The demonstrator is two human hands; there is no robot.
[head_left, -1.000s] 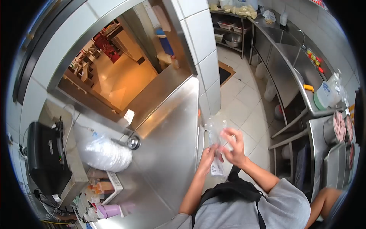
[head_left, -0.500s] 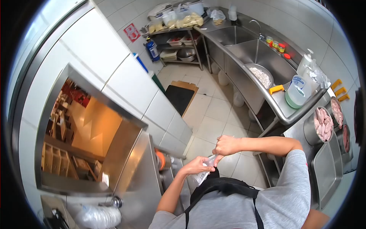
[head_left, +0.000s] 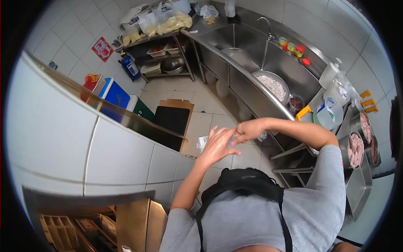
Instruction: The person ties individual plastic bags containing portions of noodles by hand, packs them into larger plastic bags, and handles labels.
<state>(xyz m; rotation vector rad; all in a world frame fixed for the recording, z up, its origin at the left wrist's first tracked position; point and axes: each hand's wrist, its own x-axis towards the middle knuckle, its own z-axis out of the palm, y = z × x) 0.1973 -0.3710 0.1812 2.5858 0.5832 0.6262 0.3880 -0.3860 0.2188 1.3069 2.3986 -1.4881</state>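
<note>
A crumpled clear plastic bag is between my two hands. My left hand has its thumb and raised fingers around it. A pale, print-marked piece of plastic shows beyond that hand's outer edge, partly hidden. My right hand is bent downward, its fingers pinching the plastic close to my left fingertips. A bit of clear plastic pokes out on its far side. Both hands are held in front of my chest, above the tiled floor.
At the right, a steel sink holds a bowl of white pieces. Beside it stand a green-tinted jug and meat containers. A tiled half wall is at my left. A black mat lies ahead.
My view has moved forward and turned, so the sink sits nearer and the wall opening lower. My hands have risen, and my left fingers have spread from a tighter pinch.
</note>
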